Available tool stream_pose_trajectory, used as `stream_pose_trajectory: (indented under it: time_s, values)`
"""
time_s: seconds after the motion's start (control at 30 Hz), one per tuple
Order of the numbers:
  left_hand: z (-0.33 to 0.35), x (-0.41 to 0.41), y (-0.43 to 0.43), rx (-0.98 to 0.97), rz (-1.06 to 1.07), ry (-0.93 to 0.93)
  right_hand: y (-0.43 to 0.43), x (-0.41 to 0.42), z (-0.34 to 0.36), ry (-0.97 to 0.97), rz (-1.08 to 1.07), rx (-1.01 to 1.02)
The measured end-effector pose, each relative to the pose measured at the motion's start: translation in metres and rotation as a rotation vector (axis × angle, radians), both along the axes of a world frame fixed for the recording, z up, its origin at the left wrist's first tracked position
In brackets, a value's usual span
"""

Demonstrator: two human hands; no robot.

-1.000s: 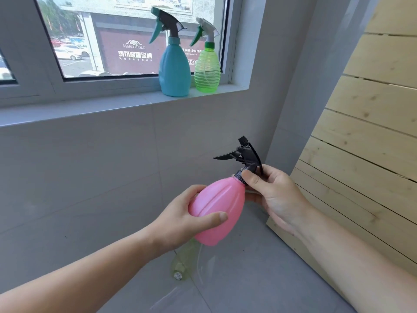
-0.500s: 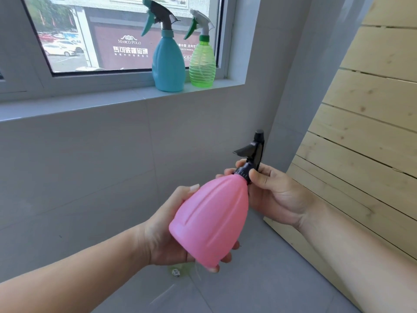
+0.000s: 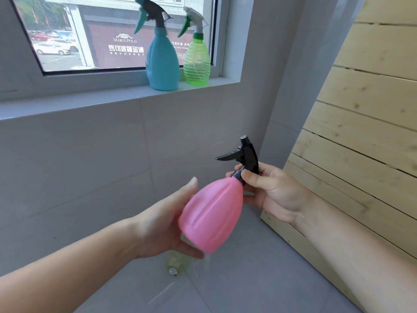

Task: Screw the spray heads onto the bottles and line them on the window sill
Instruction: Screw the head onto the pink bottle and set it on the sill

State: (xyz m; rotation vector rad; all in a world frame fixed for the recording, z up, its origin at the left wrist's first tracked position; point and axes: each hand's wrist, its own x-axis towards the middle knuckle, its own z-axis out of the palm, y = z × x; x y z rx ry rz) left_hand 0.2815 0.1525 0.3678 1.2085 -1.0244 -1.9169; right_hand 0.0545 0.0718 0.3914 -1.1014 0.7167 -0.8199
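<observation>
Tightening: black spray head [image 3: 244,155] is turned at its collar by the right hand [image 3: 274,192].
Pink bottle [image 3: 211,214]: cradled mid-air, left hand [image 3: 162,224] wrapped around it.
Next: placement on window sill [image 3: 90,99], left of blue bottle [image 3: 162,62], is called for.

Two bottles [image 3: 163,62] on sill [image 3: 90,102], third bottle [image 3: 212,218] below, right.

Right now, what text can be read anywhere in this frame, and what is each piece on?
"MARCO POLO": white letters on the dark red building sign outside the window.
Below it, a row of large white Chinese characters, then a smaller row: too blurred to quote.
"MKB": cut-off fragment showing between the blue bottle and green bottle.
Pink bottle: no text visible.
</observation>
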Motion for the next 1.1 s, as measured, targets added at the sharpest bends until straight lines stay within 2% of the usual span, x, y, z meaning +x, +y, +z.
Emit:
stream_pose_trajectory:
  time_s: [0.13, 0.2, 0.27, 0.37, 0.47, 0.6, 0.73, 0.83, 0.97, 1.1]
  values:
    - [-0.003, -0.012, 0.007, -0.312, 0.062, -0.443, -0.003, 0.005, -0.008, 0.127, -0.179, -0.005]
    - [-0.008, -0.021, 0.007, -0.423, 0.075, -0.65, -0.001, 0.013, -0.011, 0.171, -0.204, -0.034]
    - [-0.011, -0.024, 0.006, -0.433, 0.114, -0.719, 0.001, 0.018, -0.011, 0.222, -0.177, -0.081]
    - [-0.016, -0.015, 0.002, -0.32, 0.034, -0.549, 0.001, 0.015, -0.007, 0.235, -0.09, -0.09]
    - [-0.02, 0.0, -0.001, -0.235, -0.058, -0.279, 0.001, 0.005, -0.006, 0.16, 0.053, -0.019]
    - [-0.022, 0.007, 0.003, -0.102, -0.14, -0.021, -0.001, -0.002, -0.006, 0.07, 0.186, -0.005]
    - [-0.023, 0.009, 0.001, 0.088, -0.234, 0.24, -0.005, -0.005, -0.004, -0.108, 0.278, -0.002]
    - [-0.021, 0.006, 0.001, 0.104, -0.355, 0.451, -0.008, -0.007, -0.004, -0.218, 0.335, 0.008]
    - [-0.023, 0.002, -0.001, 0.096, -0.371, 0.531, -0.01, -0.009, -0.005, -0.24, 0.33, 0.028]
    - [-0.025, 0.004, -0.005, 0.017, -0.324, 0.433, -0.012, -0.011, -0.007, -0.164, 0.234, 0.005]
